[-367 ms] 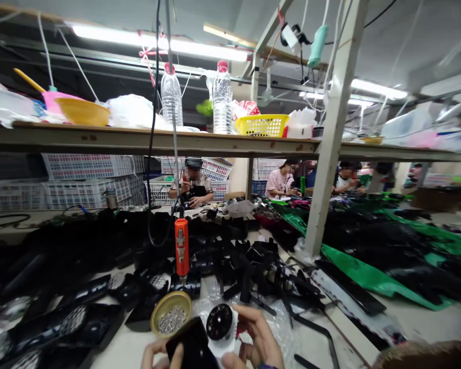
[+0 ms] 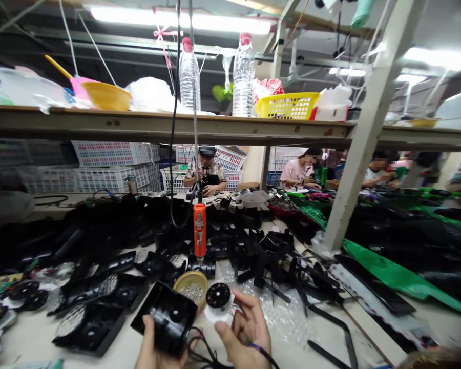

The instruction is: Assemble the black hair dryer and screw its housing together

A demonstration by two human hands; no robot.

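My left hand (image 2: 150, 347) grips a black plastic housing (image 2: 165, 316) from below, its hollow inside facing up. My right hand (image 2: 246, 333) is beside it, fingers curled around a white part topped by a round black disc (image 2: 218, 295). Black wires (image 2: 202, 351) trail from the housing between my hands. A yellow bowl of small silver screws (image 2: 192, 287) sits just behind the housing. An orange electric screwdriver (image 2: 199, 237) hangs on a cord above the bowl.
Piles of black plastic housings (image 2: 96, 312) and parts (image 2: 261, 251) cover the bench. A white post (image 2: 363, 138) rises at the right beside green bags (image 2: 388, 271). A shelf (image 2: 176, 125) overhead carries bottles and baskets. Other people work at benches behind.
The view has tilted down and shifted. My left hand has raised and turned the black housing so that its inside shows, and the wires are now in view.
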